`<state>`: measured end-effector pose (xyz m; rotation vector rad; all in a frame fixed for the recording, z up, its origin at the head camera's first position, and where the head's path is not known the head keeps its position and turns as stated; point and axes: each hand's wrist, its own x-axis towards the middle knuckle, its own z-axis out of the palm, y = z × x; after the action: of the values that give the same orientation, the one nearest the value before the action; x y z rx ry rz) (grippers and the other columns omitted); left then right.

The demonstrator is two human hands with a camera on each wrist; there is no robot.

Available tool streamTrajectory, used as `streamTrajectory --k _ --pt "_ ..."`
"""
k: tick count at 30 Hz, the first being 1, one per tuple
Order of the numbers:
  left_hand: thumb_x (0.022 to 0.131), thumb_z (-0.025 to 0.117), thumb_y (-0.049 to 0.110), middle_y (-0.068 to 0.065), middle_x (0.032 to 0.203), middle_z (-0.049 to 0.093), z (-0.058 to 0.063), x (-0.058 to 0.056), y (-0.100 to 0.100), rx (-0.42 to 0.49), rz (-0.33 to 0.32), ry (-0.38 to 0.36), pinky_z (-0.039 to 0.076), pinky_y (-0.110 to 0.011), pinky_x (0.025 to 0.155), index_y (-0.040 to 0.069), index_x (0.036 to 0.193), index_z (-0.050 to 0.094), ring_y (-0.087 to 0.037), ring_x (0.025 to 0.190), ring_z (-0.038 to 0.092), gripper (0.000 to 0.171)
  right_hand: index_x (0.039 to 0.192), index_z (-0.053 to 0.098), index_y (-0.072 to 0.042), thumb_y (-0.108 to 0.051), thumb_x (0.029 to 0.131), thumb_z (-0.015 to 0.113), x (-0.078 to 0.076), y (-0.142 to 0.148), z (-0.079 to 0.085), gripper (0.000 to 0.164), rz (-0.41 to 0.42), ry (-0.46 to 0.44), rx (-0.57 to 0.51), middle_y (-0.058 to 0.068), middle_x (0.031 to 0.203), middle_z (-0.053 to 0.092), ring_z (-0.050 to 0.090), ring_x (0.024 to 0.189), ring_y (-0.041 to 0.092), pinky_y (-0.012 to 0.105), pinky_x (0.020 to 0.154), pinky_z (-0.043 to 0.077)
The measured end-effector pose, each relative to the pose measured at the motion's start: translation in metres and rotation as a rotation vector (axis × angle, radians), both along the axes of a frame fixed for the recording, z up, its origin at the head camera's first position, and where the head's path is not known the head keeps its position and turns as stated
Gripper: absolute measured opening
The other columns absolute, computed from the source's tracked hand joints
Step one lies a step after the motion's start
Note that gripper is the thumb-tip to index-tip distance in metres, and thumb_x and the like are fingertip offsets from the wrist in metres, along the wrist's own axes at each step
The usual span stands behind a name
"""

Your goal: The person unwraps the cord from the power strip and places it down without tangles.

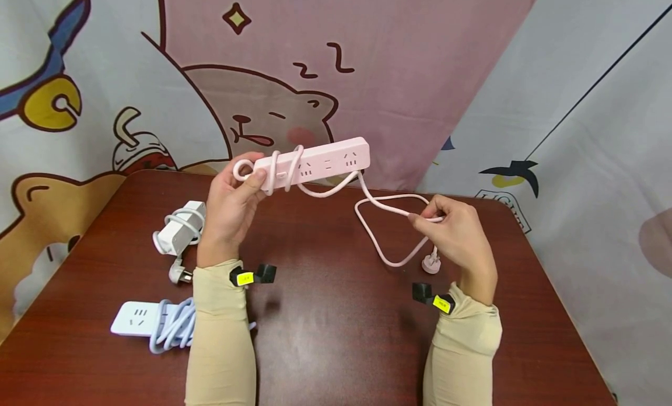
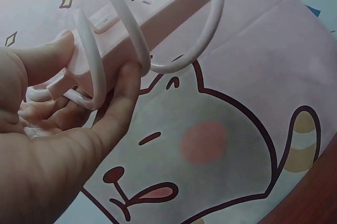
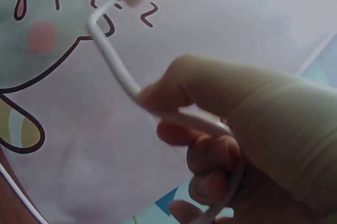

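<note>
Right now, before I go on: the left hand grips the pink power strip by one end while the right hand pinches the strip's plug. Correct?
Not quite: the right hand pinches the cord, not the plug, which is below that hand in the head view. The left hand does grip the pink power strip by one end.

Two hands (image 1: 227, 210) (image 1: 464, 237) are showing, two sleeves (image 1: 223, 336) (image 1: 462, 359) too, and we're counting power strips (image 1: 343, 155) (image 1: 135, 318), yes, two! One white block (image 1: 179, 235) is joining the tally, three cords (image 3: 113, 63) (image 1: 173, 330) (image 1: 156, 241) are showing, two plugs (image 1: 431, 264) (image 1: 177, 272) are peeking out, and just one table (image 1: 336, 336) is counting.
</note>
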<state>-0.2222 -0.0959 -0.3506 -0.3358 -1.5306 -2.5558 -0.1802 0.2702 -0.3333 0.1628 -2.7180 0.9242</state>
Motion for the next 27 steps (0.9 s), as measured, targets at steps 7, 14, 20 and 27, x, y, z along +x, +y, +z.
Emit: streamTrajectory --k 7,14,20,27 --pt "0.1 0.06 0.003 -0.001 0.11 0.064 0.0001 0.0015 0.0009 -0.038 -0.057 0.014 0.056 -0.022 0.078 -0.002 0.127 0.056 -0.014 0.097 0.062 0.027 0.076 0.066 -0.011 -0.027 0.088 0.076 -0.0026 0.002 -0.0025 0.022 -0.082 0.019 0.018 0.002 0.063 0.059 0.048 0.054 0.01 0.026 0.051 0.04" --pt "0.1 0.06 0.0 -0.001 0.11 0.066 -0.0005 0.0026 0.0015 -0.072 -0.092 0.024 0.055 -0.022 0.074 0.006 0.12 0.062 -0.014 0.094 0.063 0.022 0.082 0.069 -0.008 -0.033 0.093 0.071 -0.0044 0.0024 -0.0031 0.028 -0.168 0.034 -0.012 0.004 0.068 0.062 0.051 0.062 0.014 0.025 0.055 0.04" --pt "0.099 0.059 -0.002 -0.002 0.111 0.067 -0.0003 0.0024 0.0035 -0.103 -0.122 0.04 0.055 -0.022 0.073 -0.009 0.127 0.054 -0.014 0.095 0.064 0.029 0.088 0.073 -0.006 -0.038 0.095 0.069 -0.0048 0.002 -0.0017 0.033 -0.242 0.023 -0.074 -0.005 0.064 0.058 0.05 0.061 0.01 0.024 0.055 0.039" --pt "0.1 0.059 -0.001 -0.003 0.114 0.066 -0.0013 0.0021 0.0035 -0.157 -0.133 0.037 0.056 -0.023 0.075 0.003 0.123 0.061 -0.014 0.096 0.064 0.024 0.091 0.075 -0.003 -0.036 0.094 0.072 -0.007 0.0009 -0.001 0.033 -0.3 0.069 -0.112 0.001 0.068 0.066 0.05 0.061 0.002 0.02 0.055 0.038"
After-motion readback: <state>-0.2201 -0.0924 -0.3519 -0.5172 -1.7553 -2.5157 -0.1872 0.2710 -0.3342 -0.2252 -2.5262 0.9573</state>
